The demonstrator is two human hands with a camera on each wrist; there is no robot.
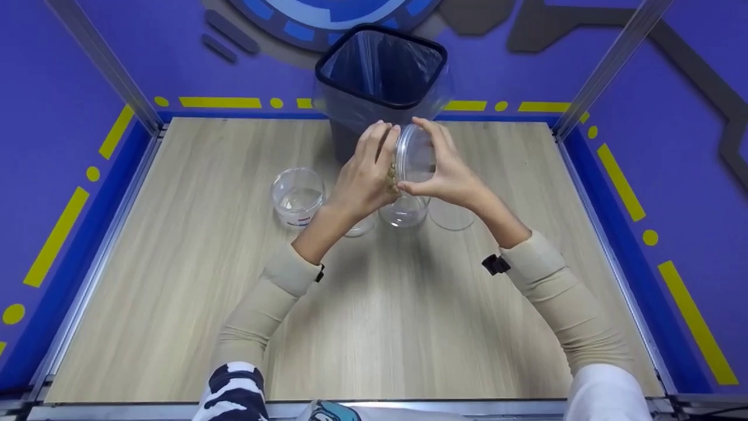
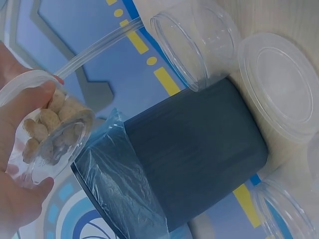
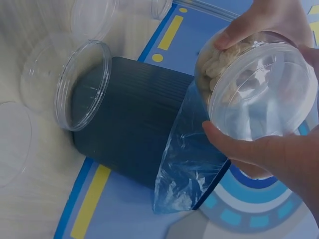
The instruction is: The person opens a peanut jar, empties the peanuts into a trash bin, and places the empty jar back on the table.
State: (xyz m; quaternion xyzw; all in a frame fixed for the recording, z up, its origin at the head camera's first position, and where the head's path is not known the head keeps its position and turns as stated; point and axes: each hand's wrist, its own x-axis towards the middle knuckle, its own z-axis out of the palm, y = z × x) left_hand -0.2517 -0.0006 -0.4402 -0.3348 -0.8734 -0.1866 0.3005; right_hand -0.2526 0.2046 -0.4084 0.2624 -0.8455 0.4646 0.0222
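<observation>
Above the table, in front of the bin, my left hand (image 1: 361,178) grips a clear round plastic jar (image 2: 77,139) tipped on its side. Peanuts in their shells (image 2: 50,119) fill part of it. From the other side my right hand (image 1: 453,172) holds the jar's clear lid (image 1: 416,155), thumb and fingers spread around its rim. In the right wrist view the lid (image 3: 269,94) sits over the jar's mouth, with the peanuts (image 3: 219,64) behind it. Fingers of both hands meet close around the jar, and the left palm hides much of it in the head view.
A dark bin (image 1: 350,131) lined with a clear bag (image 1: 368,55) stands at the table's back. On the wooden table (image 1: 374,327) are a clear jar (image 1: 298,202) at left, another (image 1: 405,213) beneath the hands, and loose lids (image 1: 453,217) beside them. Walls enclose three sides.
</observation>
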